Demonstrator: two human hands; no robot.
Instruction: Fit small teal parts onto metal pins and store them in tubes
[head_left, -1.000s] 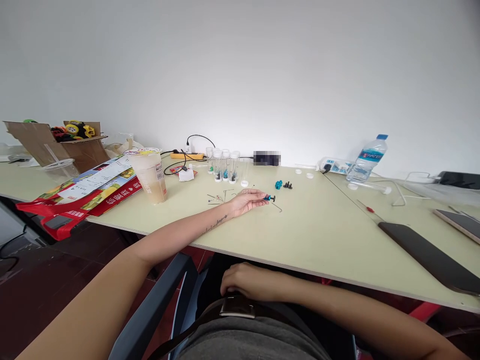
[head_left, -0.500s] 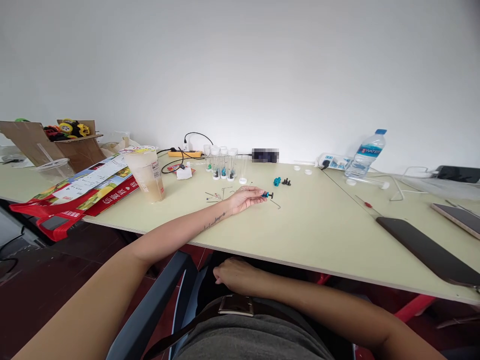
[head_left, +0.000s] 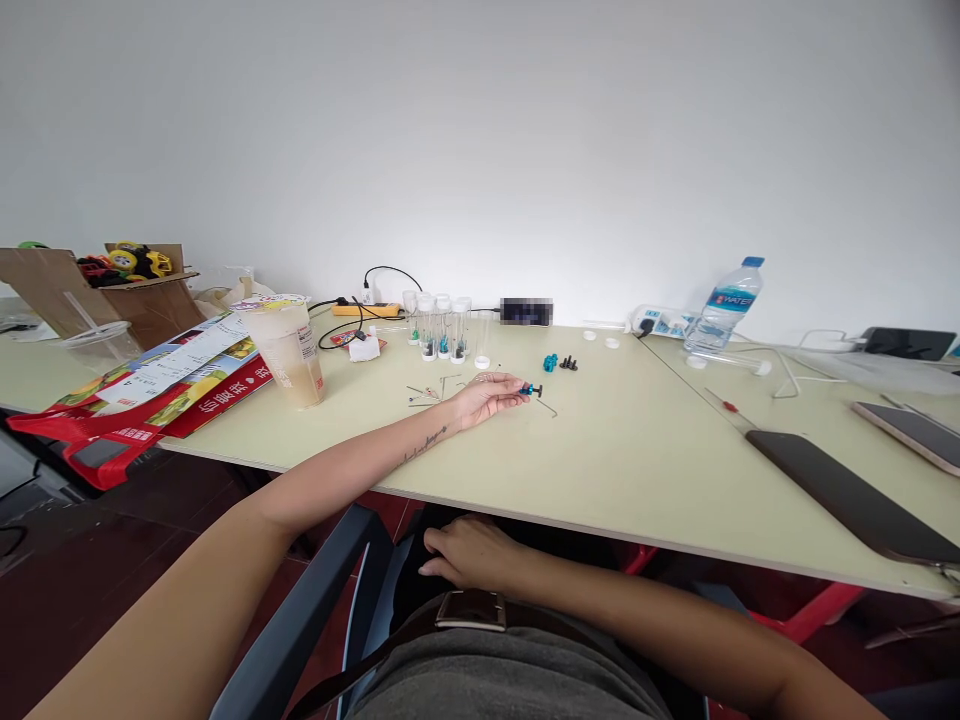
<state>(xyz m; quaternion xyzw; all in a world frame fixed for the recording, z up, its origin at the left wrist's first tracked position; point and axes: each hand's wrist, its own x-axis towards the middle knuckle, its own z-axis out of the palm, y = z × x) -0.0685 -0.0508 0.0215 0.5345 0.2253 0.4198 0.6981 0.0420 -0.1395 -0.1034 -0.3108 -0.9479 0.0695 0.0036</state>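
Table point(head_left: 630, 450) pale | wall point(head_left: 480, 140) white | left grip point(head_left: 489, 400) pinching blue-black piece point(head_left: 531, 390) | right grip point(head_left: 474, 551) unclear

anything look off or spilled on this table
No spill shows. The red bag is the oddity: one end droops over the table's front edge at left. The tall cup and water bottle seem to lean outward, possibly just lens distortion. The blue part in the left hand is too small to check for damage.

It seemed a plain workroom or office: a long table point(head_left: 615, 470) stood along a white wall point(head_left: 480, 150), with a power strip point(head_left: 671, 323) far right and clear tubes point(head_left: 460, 328) of small parts far centre.
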